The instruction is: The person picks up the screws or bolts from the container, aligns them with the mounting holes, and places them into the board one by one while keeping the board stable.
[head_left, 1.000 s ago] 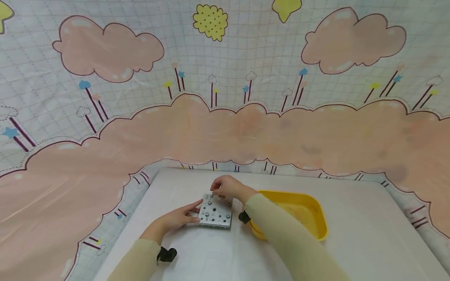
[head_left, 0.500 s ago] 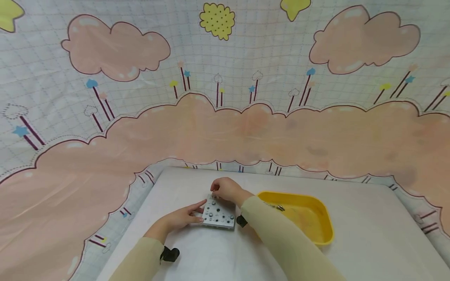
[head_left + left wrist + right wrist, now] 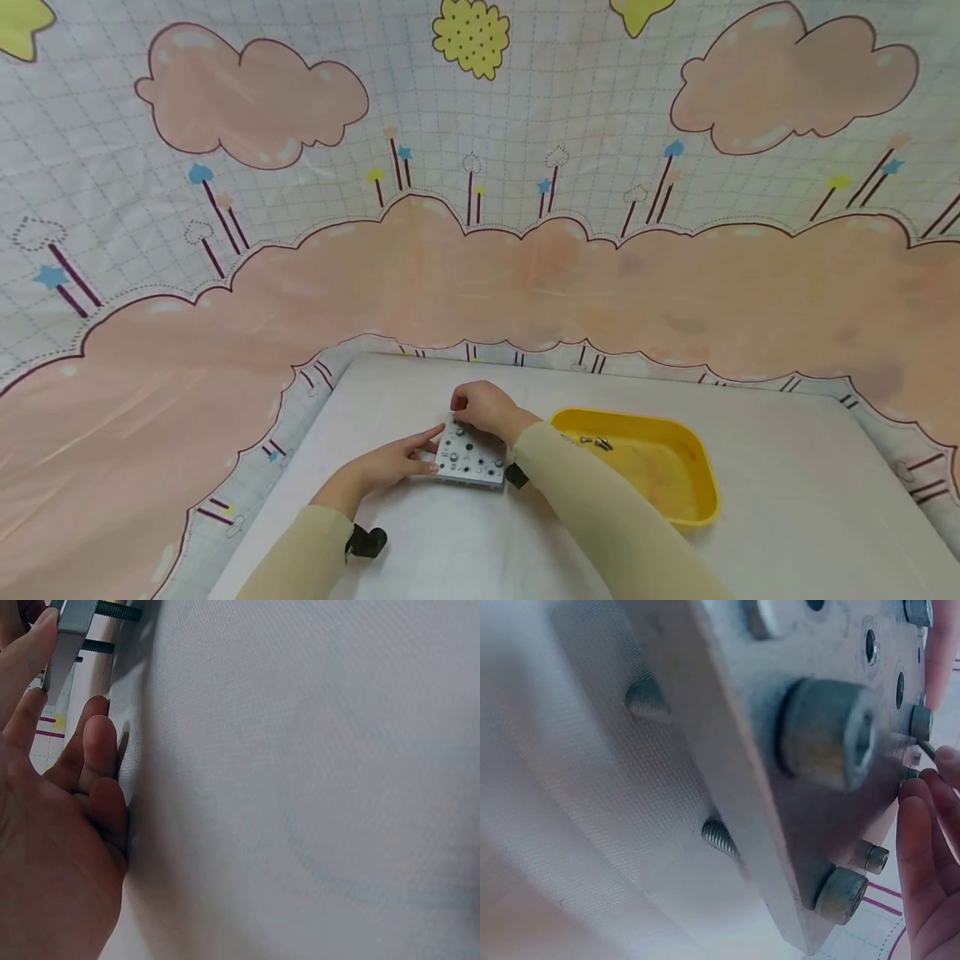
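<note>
A silver metal plate (image 3: 471, 460) with holes and several socket-head bolts stands on the table, bolt shanks poking out beneath, as the right wrist view shows. My left hand (image 3: 390, 460) grips its left side between thumb and index finger; the other fingers are loosely curled below in the left wrist view. My right hand (image 3: 483, 406) is over the plate's far left corner. In the right wrist view its thumb and fingers pinch a thin screw (image 3: 928, 749), tip against the plate beside a bolt head (image 3: 922, 722). Its head is hidden by the fingers.
A yellow tray (image 3: 693, 500) stands right of the plate, partly behind my right forearm, with several small bolts (image 3: 602, 443) in it. White cloth (image 3: 420, 542) covers the table. A printed curtain (image 3: 525, 283) hangs behind. Each wrist wears a black camera (image 3: 367, 542).
The view has shifted slightly, bringing the bolts in the tray into sight. My right hand keeps pinching at the plate's far left corner, its fingers slightly turned. My left hand keeps its grip.
</note>
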`<state>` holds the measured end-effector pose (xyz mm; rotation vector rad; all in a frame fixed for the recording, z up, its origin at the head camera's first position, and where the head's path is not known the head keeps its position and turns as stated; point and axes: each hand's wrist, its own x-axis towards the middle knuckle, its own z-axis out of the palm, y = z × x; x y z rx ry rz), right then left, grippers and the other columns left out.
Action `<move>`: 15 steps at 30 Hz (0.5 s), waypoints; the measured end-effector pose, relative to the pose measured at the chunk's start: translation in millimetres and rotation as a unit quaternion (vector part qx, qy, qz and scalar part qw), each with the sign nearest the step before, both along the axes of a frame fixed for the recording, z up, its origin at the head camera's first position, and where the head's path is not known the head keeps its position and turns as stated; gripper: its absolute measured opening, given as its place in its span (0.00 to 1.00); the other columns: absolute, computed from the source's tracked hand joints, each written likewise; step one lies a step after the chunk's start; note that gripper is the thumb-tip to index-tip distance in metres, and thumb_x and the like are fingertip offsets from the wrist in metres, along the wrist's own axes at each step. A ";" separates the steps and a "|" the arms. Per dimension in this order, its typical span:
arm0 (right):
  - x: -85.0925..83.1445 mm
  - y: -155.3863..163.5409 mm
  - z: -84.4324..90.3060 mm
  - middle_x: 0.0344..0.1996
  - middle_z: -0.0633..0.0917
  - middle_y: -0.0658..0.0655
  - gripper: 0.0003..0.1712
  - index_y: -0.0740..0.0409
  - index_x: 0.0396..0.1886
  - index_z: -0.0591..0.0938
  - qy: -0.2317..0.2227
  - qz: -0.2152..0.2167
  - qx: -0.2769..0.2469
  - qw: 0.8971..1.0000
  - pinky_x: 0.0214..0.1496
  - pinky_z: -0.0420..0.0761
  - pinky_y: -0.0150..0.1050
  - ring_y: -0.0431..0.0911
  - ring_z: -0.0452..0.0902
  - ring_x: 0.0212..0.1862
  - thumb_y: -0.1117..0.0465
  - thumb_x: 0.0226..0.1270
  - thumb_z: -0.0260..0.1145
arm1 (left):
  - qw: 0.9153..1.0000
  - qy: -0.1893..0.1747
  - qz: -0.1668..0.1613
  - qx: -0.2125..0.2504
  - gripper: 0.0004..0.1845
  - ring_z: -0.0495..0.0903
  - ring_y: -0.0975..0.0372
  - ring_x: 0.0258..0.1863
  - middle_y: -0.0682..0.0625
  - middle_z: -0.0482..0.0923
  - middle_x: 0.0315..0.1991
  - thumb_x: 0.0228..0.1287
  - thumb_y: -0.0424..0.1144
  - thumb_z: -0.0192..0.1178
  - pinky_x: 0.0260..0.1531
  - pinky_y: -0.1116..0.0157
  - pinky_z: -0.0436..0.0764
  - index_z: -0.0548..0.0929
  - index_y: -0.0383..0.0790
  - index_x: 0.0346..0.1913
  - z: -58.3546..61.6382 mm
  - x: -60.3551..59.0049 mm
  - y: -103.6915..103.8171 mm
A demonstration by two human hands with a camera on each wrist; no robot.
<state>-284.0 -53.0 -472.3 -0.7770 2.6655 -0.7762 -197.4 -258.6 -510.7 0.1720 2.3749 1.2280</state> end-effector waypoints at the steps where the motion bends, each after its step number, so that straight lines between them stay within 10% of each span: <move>1: -0.3 0.2 0.0 0.30 0.81 0.44 0.02 0.50 0.37 0.85 0.002 0.003 -0.001 1.000 0.40 0.75 0.35 0.39 0.74 0.33 0.59 0.68 0.68 | 1.000 0.000 0.000 0.001 0.41 0.68 0.53 0.64 0.49 0.73 0.63 0.62 0.49 0.68 0.65 0.42 0.60 0.62 0.60 0.76 0.3 -0.1 -0.1; 15: 0.6 2.0 -2.8 0.35 0.84 0.41 0.05 0.44 0.37 0.87 0.010 0.041 0.001 0.999 0.51 0.76 0.37 0.37 0.75 0.38 0.60 0.69 0.67 | 1.000 0.002 -0.008 0.000 0.41 0.66 0.51 0.66 0.48 0.72 0.64 0.62 0.50 0.68 0.65 0.42 0.60 0.61 0.59 0.77 -2.1 -1.3 -1.2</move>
